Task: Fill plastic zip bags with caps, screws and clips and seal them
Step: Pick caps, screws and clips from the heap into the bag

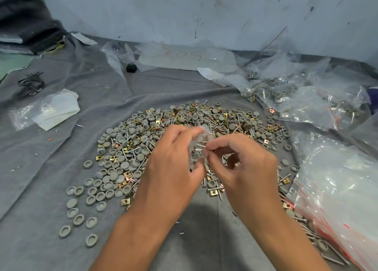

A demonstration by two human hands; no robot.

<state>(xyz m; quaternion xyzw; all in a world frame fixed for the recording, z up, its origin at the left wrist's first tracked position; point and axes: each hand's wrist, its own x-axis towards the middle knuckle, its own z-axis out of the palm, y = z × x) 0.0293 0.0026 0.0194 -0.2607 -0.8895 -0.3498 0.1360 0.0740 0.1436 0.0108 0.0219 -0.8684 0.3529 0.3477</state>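
A wide heap of grey caps, screws and brass clips [184, 123] lies on the grey cloth [61, 152]. Above its near side, my left hand [173, 164] grips a small clear zip bag [199, 146] with a red strip, its fingers curled round the bag. My right hand [237, 158] pinches a screw [200, 145] between thumb and forefinger at the bag's mouth. Most of the bag is hidden behind my left hand's fingers.
Filled zip bags [302, 98] are piled at the back right. A stack of empty red-striped bags [339, 193] lies at the right. Loose caps [79, 215] are scattered at the near left. White paper and plastic [55, 109] sit at the left, a wall behind.
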